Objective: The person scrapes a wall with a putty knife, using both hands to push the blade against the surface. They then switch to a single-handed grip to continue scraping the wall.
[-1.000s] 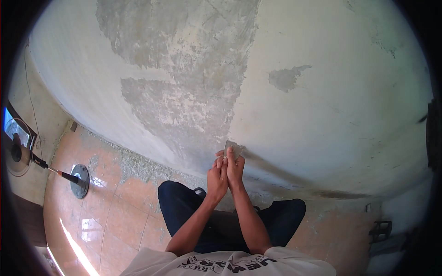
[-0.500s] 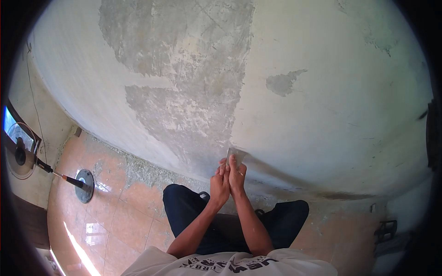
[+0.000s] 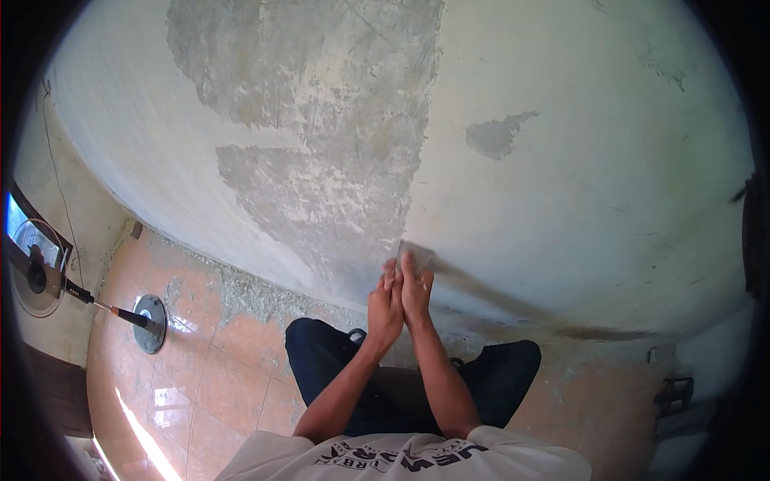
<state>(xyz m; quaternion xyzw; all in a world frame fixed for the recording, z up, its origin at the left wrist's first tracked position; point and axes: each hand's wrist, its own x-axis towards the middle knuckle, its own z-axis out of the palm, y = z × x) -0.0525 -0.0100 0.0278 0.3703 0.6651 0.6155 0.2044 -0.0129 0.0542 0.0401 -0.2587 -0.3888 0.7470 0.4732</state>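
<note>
A flat scraper (image 3: 420, 254) with a broad, greyish blade lies against the wall, at the lower right edge of the bare grey patch (image 3: 353, 176). My right hand (image 3: 415, 295) is closed on it, thumb stretched along the blade. Pressed close beside it, my left hand (image 3: 385, 311) has its fingers up against the scraper's left side. The palms hide the scraper's lower part and any handle. White paint (image 3: 545, 200) covers the wall to the right of the patch.
Paint flakes (image 3: 249, 295) litter the tiled floor along the wall's foot. A standing fan (image 3: 150, 323) is on the left. My bent knees (image 3: 321, 353) flank my forearms. A small grey bare spot (image 3: 496, 138) marks the wall at right.
Both hands and the scraper have shifted slightly up the wall. My grip looks much the same.
</note>
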